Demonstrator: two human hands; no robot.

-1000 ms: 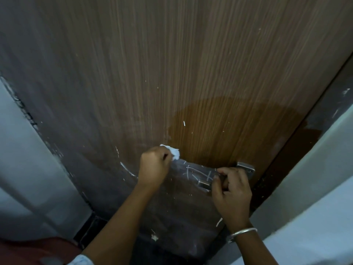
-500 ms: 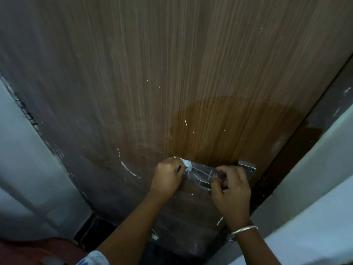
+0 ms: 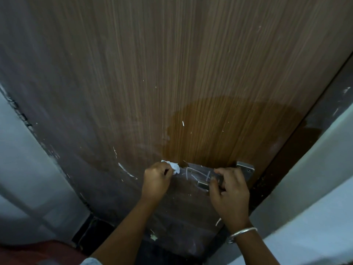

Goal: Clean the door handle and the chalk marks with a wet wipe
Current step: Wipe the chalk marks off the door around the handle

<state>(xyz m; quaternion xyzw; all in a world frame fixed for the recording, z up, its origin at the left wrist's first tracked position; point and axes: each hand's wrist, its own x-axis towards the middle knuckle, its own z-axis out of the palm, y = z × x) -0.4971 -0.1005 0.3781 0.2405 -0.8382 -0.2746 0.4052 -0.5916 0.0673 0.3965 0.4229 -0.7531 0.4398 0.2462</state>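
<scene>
Since 1.0 s ago: left hand (image 3: pixel 157 180) w/ wet wipe (image 3: pixel 174 167) shifted rightward along door (image 3: pixel 172 73), toward chalk marks (image 3: pixel 196 174), then eased back a touch vs 0.5 s ago; right hand (image 3: pixel 230 196) unmoved on door handle (image 3: pixel 205 183).

Now: left hand clenched round wadded white wipe, wipe poking out at hand's 1 o'clock, pressed to door surface just at left edge of chalk marks. Marks = thin white crossed lines on dull grey patch, between the two hands, approx 6 o'clock of frame centre. Right hand wrapped round metal lever handle, fingers (image 3: pixel 219 174) curled over its top, thumb beneath; lever's free end showing at hand's 10 o'clock. Square metal backplate (image 3: pixel 246 168) at hand's 1 o'clock, close to door's edge. Silver bangle (image 3: pixel 242 232) on right wrist.

Darker, wet-looking brown patch (image 3: pixel 229 131) on door, at 12 o'clock from handle, lower edge meeting the grey chalked strip. Curved white scuff (image 3: pixel 125 170) at 9 o'clock of left hand, apart from it. Small white flecks scattered over wood grain. Short white streak (image 3: pixel 218 221) by right wrist, 9 o'clock side. Pale wall (image 3: pixel 315 188) at 3 o'clock past dark door frame (image 3: pixel 305 150); pale wall also at 9 o'clock. Bit of light sleeve (image 3: pixel 91 262) at bottom edge.
</scene>
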